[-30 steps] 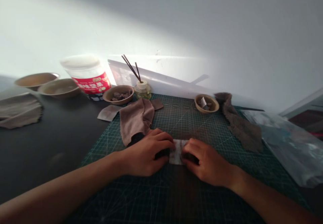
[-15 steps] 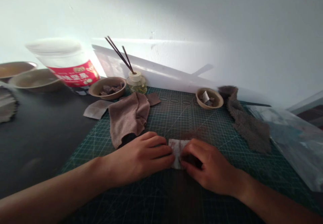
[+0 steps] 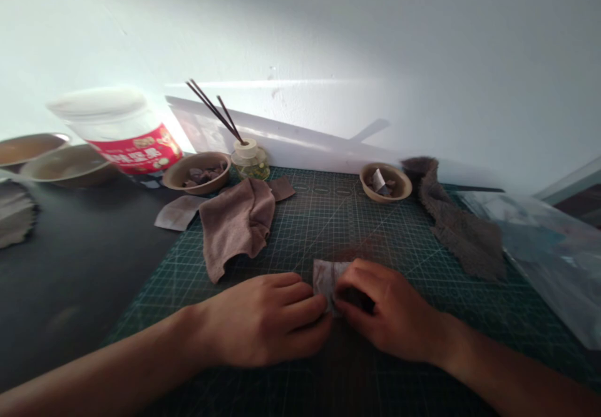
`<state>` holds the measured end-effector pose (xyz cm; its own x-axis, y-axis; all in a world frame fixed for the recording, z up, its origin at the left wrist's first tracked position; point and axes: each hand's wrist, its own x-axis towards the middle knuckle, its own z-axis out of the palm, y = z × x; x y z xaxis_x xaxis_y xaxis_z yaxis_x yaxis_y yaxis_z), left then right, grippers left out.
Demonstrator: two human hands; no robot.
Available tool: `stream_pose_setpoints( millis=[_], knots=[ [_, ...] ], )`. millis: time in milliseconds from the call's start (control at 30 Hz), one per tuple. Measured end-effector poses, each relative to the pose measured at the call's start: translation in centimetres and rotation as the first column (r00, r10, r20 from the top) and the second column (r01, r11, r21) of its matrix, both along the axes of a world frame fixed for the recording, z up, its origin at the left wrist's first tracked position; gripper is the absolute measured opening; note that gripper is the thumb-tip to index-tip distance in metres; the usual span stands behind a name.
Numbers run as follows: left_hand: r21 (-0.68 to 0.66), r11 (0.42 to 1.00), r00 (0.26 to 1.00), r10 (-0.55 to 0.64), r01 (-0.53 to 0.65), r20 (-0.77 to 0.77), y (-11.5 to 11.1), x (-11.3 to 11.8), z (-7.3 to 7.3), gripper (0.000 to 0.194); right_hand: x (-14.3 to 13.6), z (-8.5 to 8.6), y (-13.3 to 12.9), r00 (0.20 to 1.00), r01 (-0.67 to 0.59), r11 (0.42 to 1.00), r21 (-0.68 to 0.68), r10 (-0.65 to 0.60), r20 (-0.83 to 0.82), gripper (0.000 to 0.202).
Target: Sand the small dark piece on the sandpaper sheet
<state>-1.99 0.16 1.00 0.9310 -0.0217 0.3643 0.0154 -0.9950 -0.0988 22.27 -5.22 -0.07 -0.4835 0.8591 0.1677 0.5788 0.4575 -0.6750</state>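
A small whitish, brown-streaked flat piece (image 3: 323,277) lies on the green cutting mat (image 3: 323,226) between my hands; whether it is paper or fabric I cannot tell. My left hand (image 3: 275,320) grips its lower left edge with curled fingers. On the right side, thumb and forefinger of my right hand (image 3: 387,310) pinch it, covering that part. Beyond my left hand rests a crumpled brown cloth (image 3: 239,220), near a pale flat scrap (image 3: 177,213) and a small brown scrap (image 3: 282,188).
A bowl of dark bits (image 3: 171,182) and a reed diffuser (image 3: 250,163) stand at the back left, by a red-labelled container (image 3: 141,148). Behind my right hand is a small bowl (image 3: 387,198). A fuzzy brown strip (image 3: 469,245) and clear plastic (image 3: 554,260) lie at right.
My left hand has moved down, toward me, and its fingertips now grip the piece's lower edge. My right hand stays nearly in place. The view has shifted slightly.
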Motion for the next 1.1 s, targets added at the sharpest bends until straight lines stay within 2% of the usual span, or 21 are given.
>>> stream_pose_setpoints(
  millis=[133, 333, 433, 733, 900, 1100],
  knots=[
    [-0.001, 1.000, 0.999, 0.005, -0.005, -0.040, 0.1, 0.2, 0.4, 0.016, 0.0, 0.0, 0.0, 1.000, 0.000, 1.000, 0.010, 0.000, 0.000, 0.005],
    [-0.155, 0.981, 0.990, 0.106, -0.120, -0.097, -0.2, 0.3, 0.3, 0.029, -0.1, 0.1, 0.0, 1.000, 0.001, 1.000, 0.021, 0.000, -0.005, 0.006],
    [-0.187, 0.974, 0.988, 0.114, -0.132, -0.103, -0.2, 0.3, 0.2, 0.030, 0.0, 0.0, -0.1, 1.000, -0.001, 1.000, 0.027, 0.001, -0.001, 0.006],
    [-0.118, 0.993, 0.992, 0.005, -0.019, -0.123, 0.4, 0.0, 0.8, 0.021, -0.1, 0.0, -0.1, 1.000, 0.009, 1.000, -0.019, -0.009, 0.008, 0.006],
    [-0.119, 0.992, 0.995, 0.038, -0.050, -0.096, 0.3, 0.1, 0.9, 0.016, -0.1, 0.0, -0.2, 1.000, 0.011, 0.999, -0.040, -0.012, -0.012, 0.005],
    [-0.083, 0.995, 0.998, 0.052, -0.055, -0.037, -0.6, 0.3, 0.9, 0.022, -0.1, -0.1, -0.1, 1.000, 0.016, 0.998, -0.053, -0.017, -0.025, 0.003]
  ],
)
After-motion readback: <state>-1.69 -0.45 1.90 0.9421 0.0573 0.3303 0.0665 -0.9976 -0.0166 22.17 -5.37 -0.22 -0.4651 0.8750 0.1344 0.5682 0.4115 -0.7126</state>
